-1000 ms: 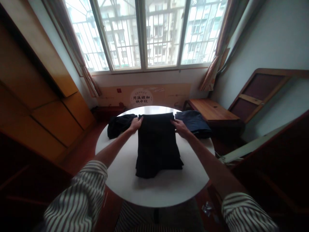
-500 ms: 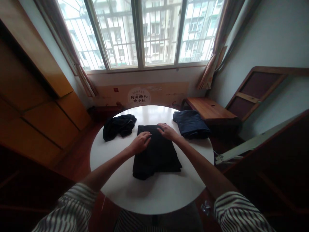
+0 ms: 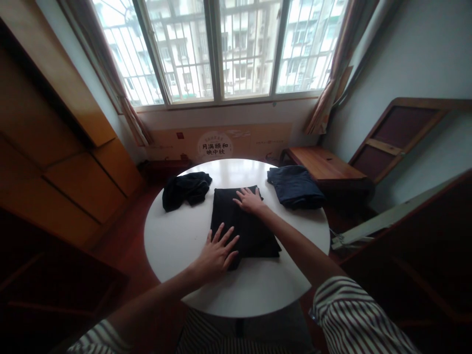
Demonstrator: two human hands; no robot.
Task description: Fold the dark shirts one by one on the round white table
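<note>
A black folded garment point(image 3: 243, 236), perhaps trousers, lies flat in the middle of the round white table point(image 3: 177, 246). Over its near left part my left hand point(image 3: 217, 253) is spread, fingers apart and pointing away from me. My right hand point(image 3: 251, 200) rests palm down near the garment's far right corner, its fingers also apart. Neither hand grips anything. Part of the cloth's near left edge is hidden behind my left hand.
A crumpled black garment point(image 3: 187, 191) lies at the table's far left. Folded dark blue clothes point(image 3: 295, 187) sit at the far right. Beyond them stands a wooden bench point(image 3: 326, 164); yellow-brown cabinets point(image 3: 86, 184) line the left wall.
My left hand has come toward me down the garment's left side and spread its fingers. My right hand has flattened near the far right corner. The view has shifted slightly.
</note>
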